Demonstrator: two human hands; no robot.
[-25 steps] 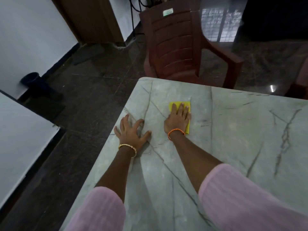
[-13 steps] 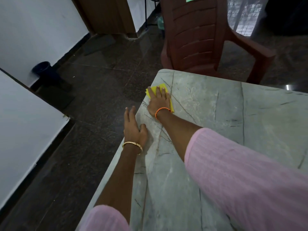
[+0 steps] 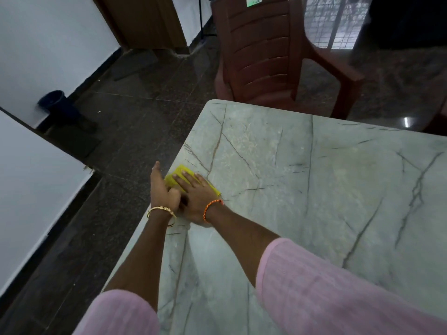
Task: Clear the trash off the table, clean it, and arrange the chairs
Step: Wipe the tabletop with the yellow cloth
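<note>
Table [image 3: 326, 189]: no trash visible; wiping under way. Right hand [image 3: 197, 193] presses yellow cloth [image 3: 177, 176] flat at the left edge, fingers straight. Left hand [image 3: 160, 187] beside it, grip unclear. Chair [image 3: 263, 52] not yet arranged.

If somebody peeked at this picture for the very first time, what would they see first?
Probably the bright yellow cloth at the left edge of the grey marble table, with the right hand pressed flat on it. The left hand is right beside it at the table's edge. After that, the big brown plastic chair standing at the far end of the table.
</note>
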